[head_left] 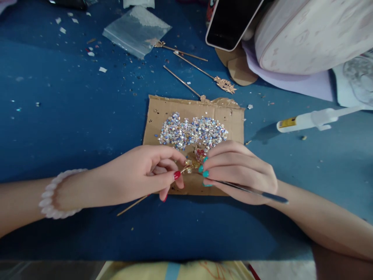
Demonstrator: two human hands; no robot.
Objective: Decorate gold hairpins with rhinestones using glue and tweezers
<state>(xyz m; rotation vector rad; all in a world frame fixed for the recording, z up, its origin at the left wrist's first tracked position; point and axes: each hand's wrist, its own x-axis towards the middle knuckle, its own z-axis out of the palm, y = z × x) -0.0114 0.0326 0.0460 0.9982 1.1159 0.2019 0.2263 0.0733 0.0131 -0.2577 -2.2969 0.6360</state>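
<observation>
Yellow fabric, at the bottom edge of view, below the cardboard sheet; nearest item.

Left hand: at the lower left corner of the cardboard, fingers pinched closed around a gold hairpin. Its thin stem trails down-left off the cardboard; its ornate gold head sits over the lower middle of the cardboard, between the two hands. White bead bracelet on the wrist.

Right hand: at the lower right of the cardboard, fingers closed on a slim dark tool, tip at the pin head, handle running out to the right. Whether the tip carries a stone cannot be told.

Rhinestone pile: silver and blue, spread over the middle of the cardboard, just above the pin head.

Handling note, as a judgement: keep the pin head steady and low over the cardboard so a dropped stone lands there; hold the stem firmly against rolling; bring the tool tip in lightly and square to the setting.

Spare gold pins: above the cardboard. Clear bag: above left. Glue syringe: to the right. Phone: upper right.
</observation>
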